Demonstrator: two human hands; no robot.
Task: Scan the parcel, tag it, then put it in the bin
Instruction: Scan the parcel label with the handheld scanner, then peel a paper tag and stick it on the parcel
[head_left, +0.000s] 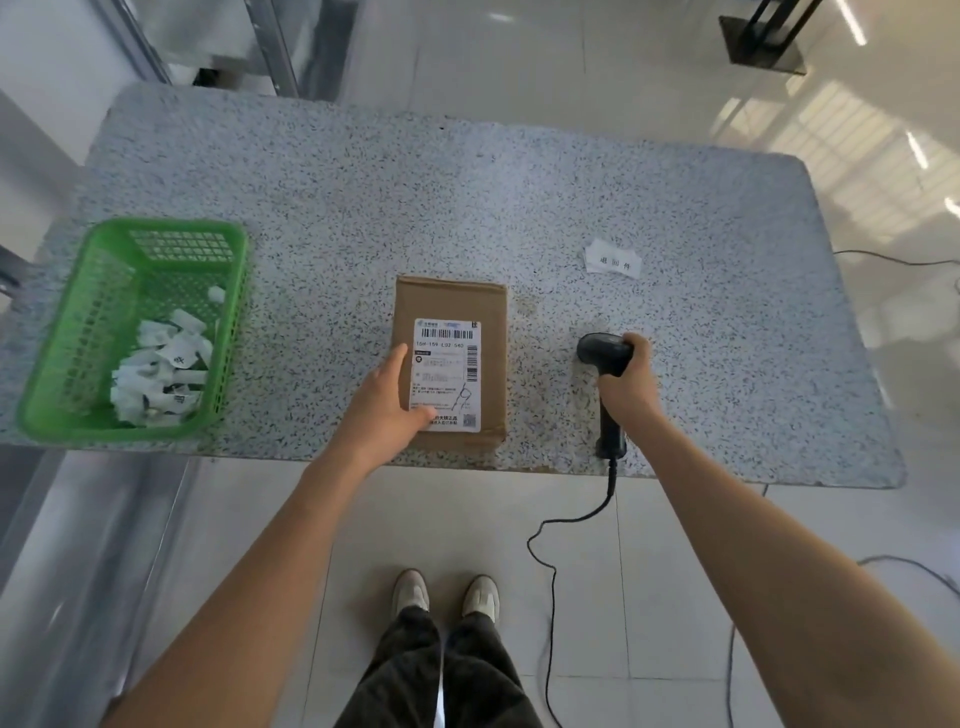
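The small print on the label (445, 375) is too blurred to read beyond barcodes and a line of digits, and the left hand (382, 410) covers its lower left corner. The scanner (607, 384) is partly hidden inside the right hand (629, 382), whose fingers are wrapped tight around the handle; the head points left toward the parcel (451, 364), and the cable (566, 525) drops off the table (467, 197) edge to the floor. The left hand's fingers are spread flat, gripping nothing, pressing on the parcel's near left side. The parcel, a brown cardboard box, lies flat near the table's front edge, between bin and scanner. The green bin (136, 328) sits at the table's left end, well apart from the parcel, holding a heap of white paper slips (161, 371) with black marks I cannot read. A white tag (613, 262) with three characters lies on the table beyond the scanner.
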